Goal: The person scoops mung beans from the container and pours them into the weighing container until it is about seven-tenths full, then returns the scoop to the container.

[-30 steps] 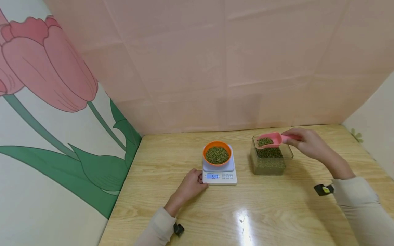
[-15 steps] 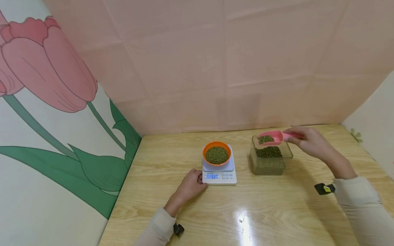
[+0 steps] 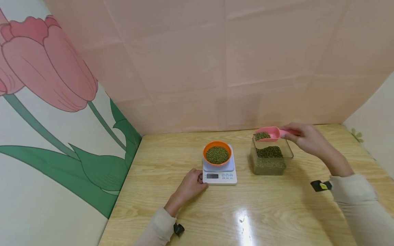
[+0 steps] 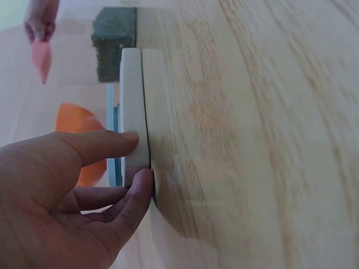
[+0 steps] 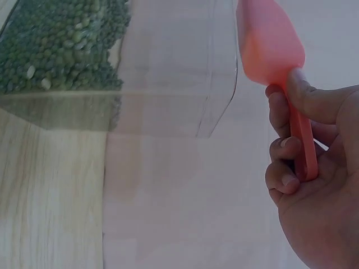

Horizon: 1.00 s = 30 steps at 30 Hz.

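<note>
My right hand (image 3: 306, 138) grips the handle of a pink scoop (image 3: 272, 132), which carries green mung beans (image 3: 261, 136) and hangs over the back of a clear container (image 3: 254, 164). More mung beans (image 5: 67, 45) fill the container's lower part. A white kitchen scale (image 3: 220, 179) bears an orange bowl (image 3: 230, 153) of mung beans. At the scale's front left corner, my left hand (image 3: 191, 184) holds on with thumb and fingers. The thumb (image 4: 120, 143) lies on the scale's front side in the left wrist view. The scale's display (image 3: 212, 176) looks dark.
Everything stands on a light wood-grain table (image 3: 160, 164). A pinkish covering (image 3: 184, 68) hangs behind it. On the left is a wall with a painted tulip (image 3: 46, 61), on the right a pale wall (image 3: 381, 116).
The right hand has raised the scoop and brought it slightly left over the container's back rim. The scale's display, lit blue with 537 before, has gone dark. The left hand stays put.
</note>
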Motion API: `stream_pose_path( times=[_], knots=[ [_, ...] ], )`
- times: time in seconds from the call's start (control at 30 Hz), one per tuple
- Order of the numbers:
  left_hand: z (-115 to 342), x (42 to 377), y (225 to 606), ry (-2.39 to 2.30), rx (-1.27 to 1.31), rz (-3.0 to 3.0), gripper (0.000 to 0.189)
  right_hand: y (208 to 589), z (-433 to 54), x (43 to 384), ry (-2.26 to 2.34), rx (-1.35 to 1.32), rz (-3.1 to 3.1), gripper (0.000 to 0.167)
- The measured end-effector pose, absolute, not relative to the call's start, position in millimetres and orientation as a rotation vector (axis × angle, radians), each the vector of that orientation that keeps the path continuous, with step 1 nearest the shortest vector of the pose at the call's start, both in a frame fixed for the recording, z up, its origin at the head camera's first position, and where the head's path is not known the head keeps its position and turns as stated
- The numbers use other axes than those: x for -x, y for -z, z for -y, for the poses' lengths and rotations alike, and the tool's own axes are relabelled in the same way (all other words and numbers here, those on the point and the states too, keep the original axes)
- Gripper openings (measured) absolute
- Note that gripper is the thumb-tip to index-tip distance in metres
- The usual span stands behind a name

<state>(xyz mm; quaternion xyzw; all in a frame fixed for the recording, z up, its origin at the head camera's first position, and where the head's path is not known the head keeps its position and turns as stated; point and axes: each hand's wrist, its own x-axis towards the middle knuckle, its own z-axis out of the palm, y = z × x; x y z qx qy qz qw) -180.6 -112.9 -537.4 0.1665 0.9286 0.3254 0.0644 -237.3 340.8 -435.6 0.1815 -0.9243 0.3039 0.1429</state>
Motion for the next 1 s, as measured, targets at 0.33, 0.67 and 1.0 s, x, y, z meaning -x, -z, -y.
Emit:
stream_pose_path(
  times=[0.33,0.67,1.0],
  knots=[
    [113,181,540,-0.982,-0.506,-2.801,0.026,426,-320,240,-0.959,-0.527,2.675,0.022],
    [112,182,540,-0.968,-0.484,-2.803,0.027,421,-303,244,-0.961,-0.612,2.651,0.025],
    [113,182,540,-0.945,-0.479,-2.810,0.026,420,-287,249,-0.996,-0.668,2.661,0.026]
  ],
)
